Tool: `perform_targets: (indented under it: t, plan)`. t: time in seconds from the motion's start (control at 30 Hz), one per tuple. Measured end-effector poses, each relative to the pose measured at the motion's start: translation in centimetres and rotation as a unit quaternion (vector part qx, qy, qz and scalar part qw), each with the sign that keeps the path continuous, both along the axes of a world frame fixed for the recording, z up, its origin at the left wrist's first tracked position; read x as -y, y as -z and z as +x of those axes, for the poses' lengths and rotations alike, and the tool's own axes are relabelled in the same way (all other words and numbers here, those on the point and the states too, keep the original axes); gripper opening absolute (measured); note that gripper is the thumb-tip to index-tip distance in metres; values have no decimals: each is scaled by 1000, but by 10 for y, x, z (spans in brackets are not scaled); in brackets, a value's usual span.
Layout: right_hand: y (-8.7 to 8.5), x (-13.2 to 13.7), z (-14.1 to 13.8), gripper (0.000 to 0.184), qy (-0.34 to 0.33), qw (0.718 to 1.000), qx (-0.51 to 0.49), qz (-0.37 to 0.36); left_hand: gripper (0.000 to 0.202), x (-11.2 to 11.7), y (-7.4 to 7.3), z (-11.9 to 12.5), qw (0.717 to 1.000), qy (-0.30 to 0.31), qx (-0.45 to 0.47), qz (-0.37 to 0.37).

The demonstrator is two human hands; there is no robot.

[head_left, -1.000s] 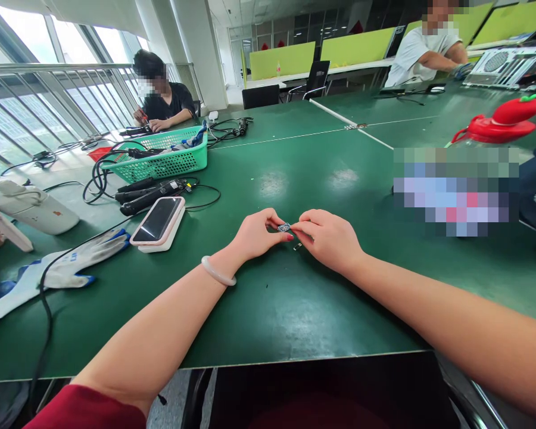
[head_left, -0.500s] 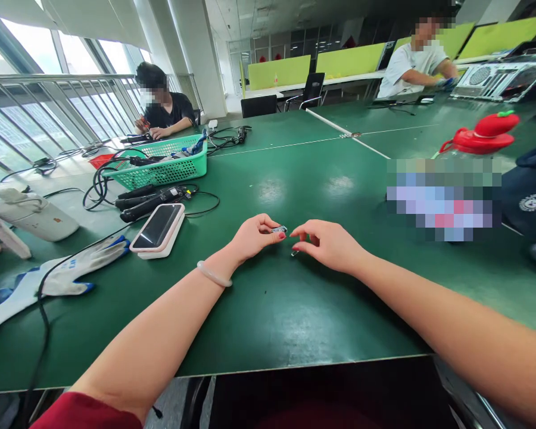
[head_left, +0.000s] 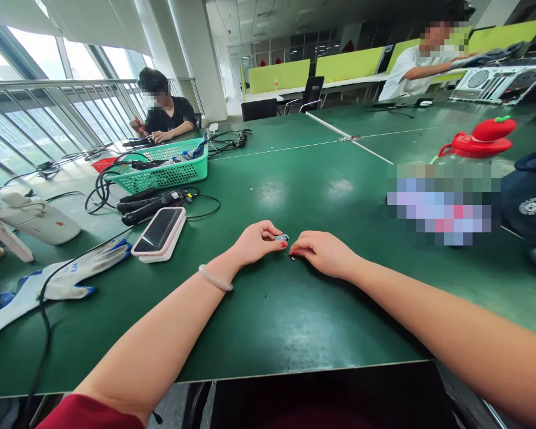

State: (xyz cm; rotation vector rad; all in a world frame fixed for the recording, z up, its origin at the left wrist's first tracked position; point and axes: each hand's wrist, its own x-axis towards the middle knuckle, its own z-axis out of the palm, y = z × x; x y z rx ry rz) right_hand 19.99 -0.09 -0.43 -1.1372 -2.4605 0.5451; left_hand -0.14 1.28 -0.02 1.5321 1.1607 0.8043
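My left hand (head_left: 259,243) is closed in a pinch on a small silvery, patterned piece (head_left: 281,237), too small for me to name its kind. A pale bracelet (head_left: 215,278) circles that wrist. Just to the right, my right hand (head_left: 320,253) has its thumb and fingertips pressed together low over the green table (head_left: 312,322). At those fingertips a tiny shiny piece (head_left: 293,257) shows, mostly hidden by the fingers. The two hands are a short gap apart and do not touch.
On the left lie a pink-cased phone (head_left: 159,233), work gloves (head_left: 78,271), a black cable and a white jug (head_left: 38,219). Behind them stands a green basket (head_left: 161,176). A red-lidded bottle (head_left: 482,143) is at right. Two people sit across the table; another person's hand shows at far left.
My right fingertips have closed together over the tiny shiny piece. The left hand keeps its pinch on the silvery piece. The person at back right has reached out toward the metal case.
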Motion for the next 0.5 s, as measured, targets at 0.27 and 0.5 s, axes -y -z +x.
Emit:
perform_targets:
  t: [0.27,0.5]
  plan:
    - [-5,3,3,8,-4,999,38,5,29,3,-2,2,1000,7,-7,-1]
    - [-4,0,5,11,69,996,51,-6,31,3,0,0,999,27,-40,21]
